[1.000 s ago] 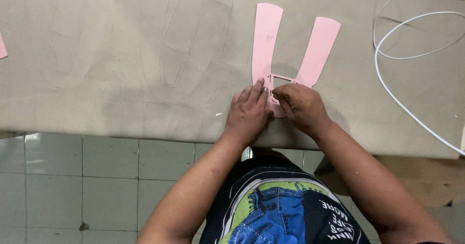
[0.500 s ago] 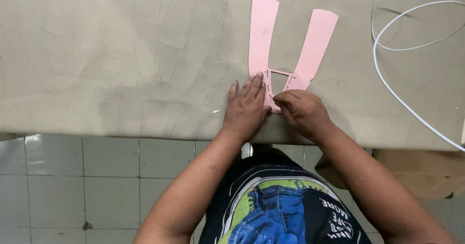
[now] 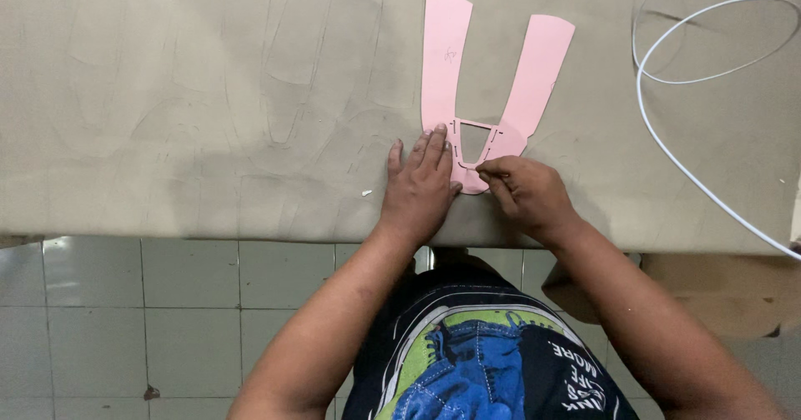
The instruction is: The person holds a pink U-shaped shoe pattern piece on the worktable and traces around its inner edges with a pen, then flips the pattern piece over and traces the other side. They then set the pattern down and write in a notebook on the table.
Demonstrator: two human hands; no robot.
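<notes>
The left hand [image 3: 421, 185] lies flat with its fingers spread, pressing down the near end of the pink U-shaped pattern [image 3: 467, 95]. If it lifts, the pattern could slide and the line would go crooked. The right hand [image 3: 530, 195] has its fingers pinched tight at the pattern's bottom edge; what they hold I cannot tell. The pattern lies on tan material spread over the worktop [image 3: 209, 95]. A white cord [image 3: 667, 149] loops at the right. Below is a grey tiled floor [image 3: 167, 320].

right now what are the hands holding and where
Left hand presses flat on the pink U-shaped template at its base; right hand fingertips touch the lower edge. Nothing lifted.
</notes>
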